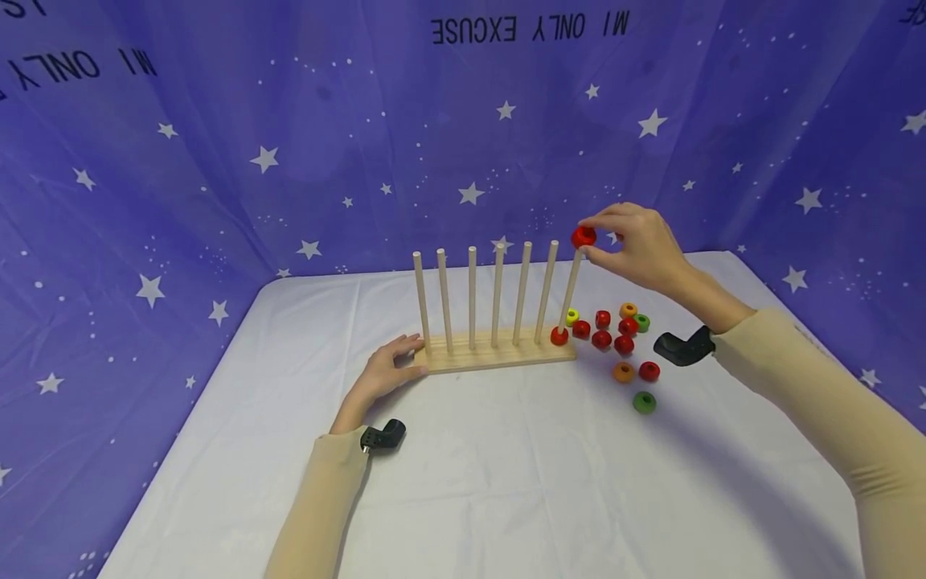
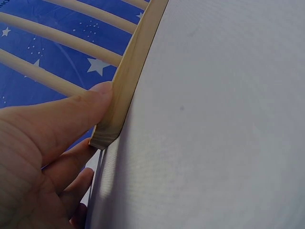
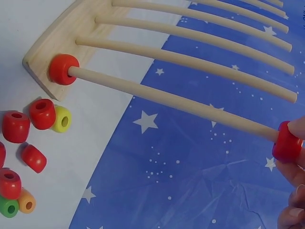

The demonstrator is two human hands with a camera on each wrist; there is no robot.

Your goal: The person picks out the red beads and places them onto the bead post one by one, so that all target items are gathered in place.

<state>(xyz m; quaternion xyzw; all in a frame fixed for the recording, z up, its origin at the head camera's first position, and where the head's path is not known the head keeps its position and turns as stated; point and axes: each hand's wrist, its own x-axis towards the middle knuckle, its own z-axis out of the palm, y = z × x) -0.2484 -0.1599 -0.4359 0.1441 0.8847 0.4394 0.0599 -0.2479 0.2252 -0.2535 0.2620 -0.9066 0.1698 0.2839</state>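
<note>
A wooden peg stand (image 1: 499, 359) with a row of several upright pegs stands on the white table. My left hand (image 1: 379, 374) grips its left end; in the left wrist view the thumb (image 2: 97, 100) lies on the base's front and the fingers go behind. Between thumb and fingers, my right hand (image 1: 644, 249) pinches a red bead (image 3: 287, 143) at the top of the rightmost peg (image 1: 571, 285). Whether the peg tip is inside the bead's hole, I cannot tell. Another red bead (image 3: 63, 69) sits at the foot of that same peg.
Loose beads lie right of the stand: several red ones (image 1: 601, 339), green ones (image 1: 645, 403), orange ones (image 1: 623, 372) and a yellow one (image 1: 572, 317). A purple star-patterned cloth (image 1: 405, 161) hangs behind the table. Black devices (image 1: 683, 347) are strapped at both wrists.
</note>
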